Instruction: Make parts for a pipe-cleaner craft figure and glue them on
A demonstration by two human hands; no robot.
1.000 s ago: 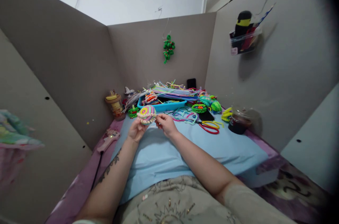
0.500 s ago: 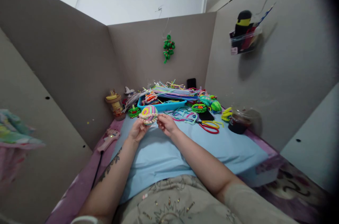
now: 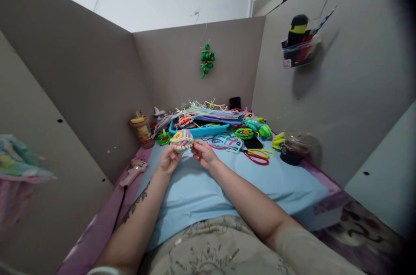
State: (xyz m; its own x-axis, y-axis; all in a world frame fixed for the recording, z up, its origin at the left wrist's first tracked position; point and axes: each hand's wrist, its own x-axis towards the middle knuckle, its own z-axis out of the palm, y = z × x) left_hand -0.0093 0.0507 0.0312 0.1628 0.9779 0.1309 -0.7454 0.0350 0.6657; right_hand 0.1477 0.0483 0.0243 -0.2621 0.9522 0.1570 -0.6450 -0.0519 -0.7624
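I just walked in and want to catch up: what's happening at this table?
Someone holds a small striped fuzzy craft piece above the blue cloth. The left hand supports it from below; the right hand's fingers pinch at its edge. Behind it sits a blue tray, and red-and-yellow-handled scissors lie to the right.

The table [image 3: 317, 178] has a blue cloth [image 3: 260, 175] over a purple one [image 3: 97, 218]. On the blue cloth there are a blue tray [image 3: 208, 131], scissors [image 3: 256, 156] with red and yellow handles, and a dark cup [image 3: 291, 152]. On the purple cloth lies a pink glue gun [image 3: 133, 172].
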